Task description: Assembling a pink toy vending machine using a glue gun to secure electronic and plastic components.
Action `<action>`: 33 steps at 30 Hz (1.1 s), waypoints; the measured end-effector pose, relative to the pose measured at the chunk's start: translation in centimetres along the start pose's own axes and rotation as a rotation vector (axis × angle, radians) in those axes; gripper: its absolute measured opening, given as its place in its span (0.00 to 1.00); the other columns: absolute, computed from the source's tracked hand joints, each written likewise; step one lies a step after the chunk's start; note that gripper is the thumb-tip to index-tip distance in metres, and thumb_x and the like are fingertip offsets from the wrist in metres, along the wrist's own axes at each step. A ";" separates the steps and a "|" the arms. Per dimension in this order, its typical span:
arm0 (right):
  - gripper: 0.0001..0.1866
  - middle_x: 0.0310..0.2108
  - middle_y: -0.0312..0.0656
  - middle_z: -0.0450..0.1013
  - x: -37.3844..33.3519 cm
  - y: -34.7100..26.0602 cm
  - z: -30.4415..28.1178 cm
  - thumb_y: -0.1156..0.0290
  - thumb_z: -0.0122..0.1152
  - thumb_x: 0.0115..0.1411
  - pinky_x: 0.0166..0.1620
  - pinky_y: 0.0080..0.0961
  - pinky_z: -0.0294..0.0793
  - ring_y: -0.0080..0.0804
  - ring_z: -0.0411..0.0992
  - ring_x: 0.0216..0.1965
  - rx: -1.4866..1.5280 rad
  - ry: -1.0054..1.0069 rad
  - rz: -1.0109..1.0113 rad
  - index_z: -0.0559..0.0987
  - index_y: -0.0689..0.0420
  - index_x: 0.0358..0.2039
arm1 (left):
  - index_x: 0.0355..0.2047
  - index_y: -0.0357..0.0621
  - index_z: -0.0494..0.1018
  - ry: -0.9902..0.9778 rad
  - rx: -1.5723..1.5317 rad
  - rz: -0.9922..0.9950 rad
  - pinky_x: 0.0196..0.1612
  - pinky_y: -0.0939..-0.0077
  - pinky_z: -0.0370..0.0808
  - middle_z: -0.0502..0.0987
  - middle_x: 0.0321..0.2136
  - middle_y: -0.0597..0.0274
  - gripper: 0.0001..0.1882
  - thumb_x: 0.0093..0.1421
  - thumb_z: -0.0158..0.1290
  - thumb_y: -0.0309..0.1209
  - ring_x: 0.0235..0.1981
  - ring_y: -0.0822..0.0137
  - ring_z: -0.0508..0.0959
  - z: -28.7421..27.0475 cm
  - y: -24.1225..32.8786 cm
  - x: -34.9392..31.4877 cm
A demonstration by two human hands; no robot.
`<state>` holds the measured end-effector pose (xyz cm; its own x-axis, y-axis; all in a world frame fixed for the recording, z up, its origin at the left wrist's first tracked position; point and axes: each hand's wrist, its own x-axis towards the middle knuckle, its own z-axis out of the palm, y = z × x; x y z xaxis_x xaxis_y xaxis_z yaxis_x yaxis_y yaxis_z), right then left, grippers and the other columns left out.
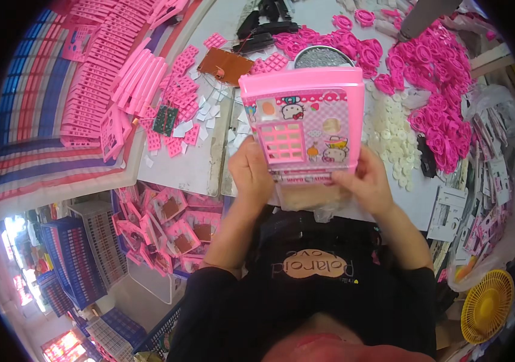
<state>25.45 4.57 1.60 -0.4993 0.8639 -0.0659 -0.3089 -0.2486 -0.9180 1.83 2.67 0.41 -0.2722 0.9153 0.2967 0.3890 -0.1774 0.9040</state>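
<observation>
I hold a pink plastic toy box (304, 123) upright over the near edge of the white worktable (185, 163). Its front carries a cartoon sticker, a pink keypad grid and a small round hole. My left hand (250, 172) grips its lower left corner, thumb on the front below the keypad. My right hand (367, 181) grips the lower right corner. A clear plastic bag hangs under the box between my hands.
Stacks of pink grid panels (104, 90) lie at the left, loose pink keypads (179, 108) and white squares mid-table. Pink ring parts (432, 78) and white discs (393, 136) lie at the right. A bin of assembled pink units (170, 226) sits below the table; a yellow fan (488, 304) is low right.
</observation>
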 end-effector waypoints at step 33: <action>0.39 0.73 0.56 0.50 4.9 -0.9 -5.2 0.48 0.66 0.56 0.65 0.52 0.59 0.59 0.55 0.69 -1.665 -0.363 -0.336 0.69 0.50 0.65 | 0.47 0.42 0.76 -0.781 0.366 0.577 0.59 0.49 0.69 0.75 0.50 0.52 0.25 0.48 0.67 0.35 0.54 0.47 0.73 0.2 -0.4 0.2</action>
<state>27.52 11.30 0.04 -0.8070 0.5869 0.0664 0.5509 0.7884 -0.2736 1.79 2.94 0.09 0.6358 0.7286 0.2548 0.5584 -0.6620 0.4999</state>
